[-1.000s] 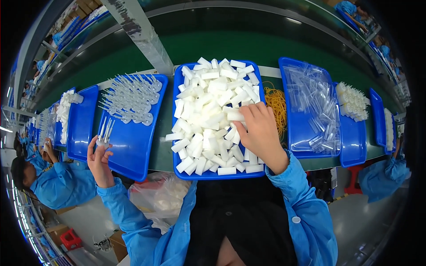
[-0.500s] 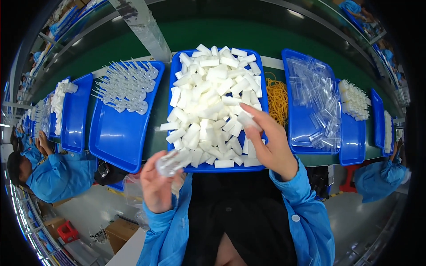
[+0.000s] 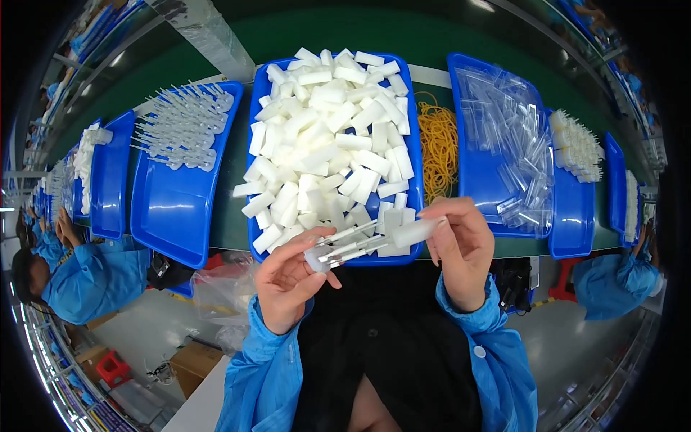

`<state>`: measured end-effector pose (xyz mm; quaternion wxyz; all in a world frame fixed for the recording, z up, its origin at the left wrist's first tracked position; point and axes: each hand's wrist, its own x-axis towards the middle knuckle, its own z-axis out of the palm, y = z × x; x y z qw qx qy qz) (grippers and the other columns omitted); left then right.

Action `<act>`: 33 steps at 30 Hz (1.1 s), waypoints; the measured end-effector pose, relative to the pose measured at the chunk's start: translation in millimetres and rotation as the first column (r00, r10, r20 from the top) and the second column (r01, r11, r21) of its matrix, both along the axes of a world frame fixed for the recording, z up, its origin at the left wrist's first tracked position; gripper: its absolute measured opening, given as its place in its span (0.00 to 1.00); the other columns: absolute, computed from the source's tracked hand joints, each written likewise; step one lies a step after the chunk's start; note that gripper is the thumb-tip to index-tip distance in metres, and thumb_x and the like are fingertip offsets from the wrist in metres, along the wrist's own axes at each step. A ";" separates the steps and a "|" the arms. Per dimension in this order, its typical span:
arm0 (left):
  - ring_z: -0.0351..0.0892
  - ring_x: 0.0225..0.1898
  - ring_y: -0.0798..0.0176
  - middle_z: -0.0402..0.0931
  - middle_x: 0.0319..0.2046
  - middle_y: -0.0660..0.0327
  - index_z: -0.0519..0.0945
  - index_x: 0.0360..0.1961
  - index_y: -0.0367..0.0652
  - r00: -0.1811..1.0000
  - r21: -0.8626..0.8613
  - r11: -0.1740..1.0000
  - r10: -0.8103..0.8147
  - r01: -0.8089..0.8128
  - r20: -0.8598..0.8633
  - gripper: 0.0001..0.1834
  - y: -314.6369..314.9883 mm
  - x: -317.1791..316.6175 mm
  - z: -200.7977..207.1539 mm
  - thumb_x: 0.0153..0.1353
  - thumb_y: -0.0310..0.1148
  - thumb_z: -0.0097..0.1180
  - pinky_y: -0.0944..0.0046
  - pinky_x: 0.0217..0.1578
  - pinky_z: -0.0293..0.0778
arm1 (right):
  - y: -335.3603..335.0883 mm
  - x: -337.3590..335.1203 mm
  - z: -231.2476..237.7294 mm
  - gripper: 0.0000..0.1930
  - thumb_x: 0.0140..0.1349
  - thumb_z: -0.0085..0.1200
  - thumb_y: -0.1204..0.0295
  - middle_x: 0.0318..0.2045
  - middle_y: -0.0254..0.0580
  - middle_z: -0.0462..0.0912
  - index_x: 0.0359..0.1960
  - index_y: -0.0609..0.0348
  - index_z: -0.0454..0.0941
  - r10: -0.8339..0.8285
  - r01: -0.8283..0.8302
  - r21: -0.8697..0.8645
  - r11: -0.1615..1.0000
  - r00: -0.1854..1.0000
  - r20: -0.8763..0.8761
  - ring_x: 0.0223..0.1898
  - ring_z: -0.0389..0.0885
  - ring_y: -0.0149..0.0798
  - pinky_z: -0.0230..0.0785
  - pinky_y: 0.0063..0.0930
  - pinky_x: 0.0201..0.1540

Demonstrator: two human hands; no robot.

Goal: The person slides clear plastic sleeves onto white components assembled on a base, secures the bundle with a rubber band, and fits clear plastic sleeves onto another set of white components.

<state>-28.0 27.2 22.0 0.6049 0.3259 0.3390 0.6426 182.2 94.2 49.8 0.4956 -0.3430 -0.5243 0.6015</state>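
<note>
My left hand (image 3: pixel 286 279) is closed around the pale round base of a part with several thin white rods (image 3: pixel 350 250), which point to the right. My right hand (image 3: pixel 464 253) pinches a white foam block (image 3: pixel 415 232) between thumb and fingers. The block is at the tips of the rods; whether they touch I cannot tell. Both hands are in front of the near edge of a blue tray (image 3: pixel 418 180), which carries a heap of white foam blocks (image 3: pixel 324 144).
Left of the heap, a blue tray (image 3: pixel 173 209) bears several similar rodded parts (image 3: pixel 183 126). To the right lie yellow rubber bands (image 3: pixel 437 147) and a blue tray (image 3: pixel 475 183) of clear plastic pieces (image 3: pixel 511 137). Beyond it stand white rodded blocks (image 3: pixel 576 147). Co-workers (image 3: pixel 97 281) sit at both sides.
My right hand has drawn the foam block back from the heap toward me. The left hand has moved right, bringing the rodded part to the block. The view has shifted slightly.
</note>
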 end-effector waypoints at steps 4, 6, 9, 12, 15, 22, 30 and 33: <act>0.75 0.41 0.55 0.65 0.51 0.38 0.73 0.46 0.35 0.996 0.032 0.999 -0.003 0.006 -0.091 0.21 2.4 3.8 0.6 0.48 0.15 0.54 0.61 0.32 0.78 | 0.3 0.7 -4.7 0.08 0.59 0.48 0.80 0.36 0.38 0.73 0.40 0.66 0.70 -0.038 0.040 0.031 0.999 0.998 -0.047 0.33 0.70 0.24 0.63 0.16 0.39; 0.75 0.41 0.56 0.65 0.51 0.38 0.74 0.45 0.35 0.995 0.035 0.999 -0.010 0.014 -0.103 0.20 2.9 4.8 0.9 0.48 0.14 0.55 0.61 0.33 0.78 | 0.8 3.6 -6.6 0.07 0.58 0.49 0.81 0.35 0.37 0.73 0.39 0.66 0.70 -0.009 0.008 0.045 0.999 1.000 0.015 0.35 0.71 0.24 0.63 0.16 0.39; 0.75 0.41 0.56 0.65 0.51 0.39 0.74 0.45 0.36 0.975 0.070 0.998 0.013 0.003 -0.222 0.20 2.6 4.2 0.0 0.48 0.16 0.57 0.62 0.33 0.78 | 1.5 2.9 -6.2 0.07 0.59 0.48 0.80 0.35 0.37 0.72 0.39 0.65 0.70 -0.037 0.036 0.015 0.999 0.999 0.025 0.34 0.71 0.24 0.63 0.15 0.39; 0.76 0.41 0.55 0.66 0.50 0.40 0.76 0.43 0.36 0.970 0.078 0.997 0.030 -0.011 -0.243 0.18 1.6 4.0 1.6 0.48 0.17 0.57 0.62 0.33 0.78 | 4.7 2.9 -6.0 0.06 0.59 0.48 0.80 0.33 0.36 0.73 0.39 0.65 0.71 0.003 -0.003 -0.045 0.999 1.000 0.012 0.32 0.70 0.23 0.62 0.13 0.37; 0.76 0.42 0.52 0.68 0.49 0.41 0.77 0.41 0.35 0.959 0.032 0.999 0.042 -0.034 -0.279 0.15 0.6 3.8 3.0 0.49 0.18 0.58 0.62 0.33 0.78 | 7.3 8.0 -6.4 0.06 0.60 0.47 0.79 0.31 0.35 0.74 0.39 0.65 0.71 0.113 -0.122 -0.232 0.965 0.992 -0.054 0.29 0.68 0.20 0.60 0.12 0.33; 0.77 0.42 0.53 0.70 0.47 0.43 0.75 0.44 0.33 0.934 0.011 0.996 0.088 -0.089 -0.346 0.18 4.7 8.3 9.5 0.49 0.19 0.59 0.65 0.35 0.78 | 3.5 -10.6 -18.8 0.08 0.57 0.50 0.81 0.28 0.35 0.73 0.39 0.65 0.71 -0.003 -0.029 0.212 0.977 0.989 0.149 0.26 0.64 0.22 0.57 0.14 0.30; 0.76 0.42 0.56 0.70 0.48 0.42 0.72 0.47 0.31 0.962 -0.030 0.997 0.062 -0.072 -0.265 0.23 4.3 4.6 2.8 0.47 0.18 0.60 0.65 0.37 0.77 | 4.4 -13.3 -17.5 0.08 0.51 0.56 0.81 0.28 0.38 0.72 0.34 0.63 0.76 0.083 -0.087 -0.042 0.995 0.994 -0.075 0.29 0.66 0.28 0.58 0.16 0.31; 0.76 0.42 0.56 0.70 0.48 0.41 0.72 0.47 0.30 0.953 -0.043 0.999 0.018 -0.032 -0.302 0.24 4.1 5.7 3.2 0.46 0.17 0.61 0.65 0.39 0.76 | 6.1 -13.7 -13.7 0.09 0.45 0.61 0.81 0.27 0.38 0.76 0.31 0.61 0.77 0.063 -0.134 0.295 0.946 0.969 0.239 0.29 0.67 0.32 0.60 0.19 0.31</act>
